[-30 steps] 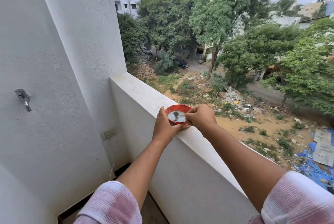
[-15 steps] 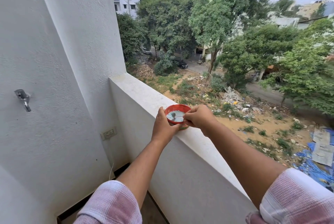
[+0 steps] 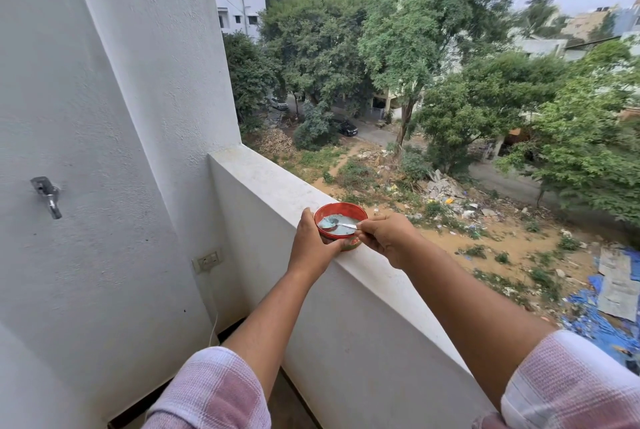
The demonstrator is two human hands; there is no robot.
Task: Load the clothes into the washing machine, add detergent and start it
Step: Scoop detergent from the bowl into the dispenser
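Observation:
A small round red tub [image 3: 346, 211] of pale blue detergent powder stands on top of the white balcony wall [image 3: 391, 290]. My left hand [image 3: 311, 245] grips the tub's near side. My right hand [image 3: 388, 234] pinches the handle of a metal spoon [image 3: 334, 223], whose bowl lies in the powder and carries a heap of it. The washing machine and the clothes are out of view.
A metal tap [image 3: 48, 196] sticks out of the white wall on the left. A wall socket [image 3: 207, 259] with a white cable sits low by the corner. Beyond the balcony wall is a drop to open ground, trees and buildings.
My right hand has drawn back to the right, and the spoon now shows in the tub with powder heaped in its bowl. My left hand keeps its hold.

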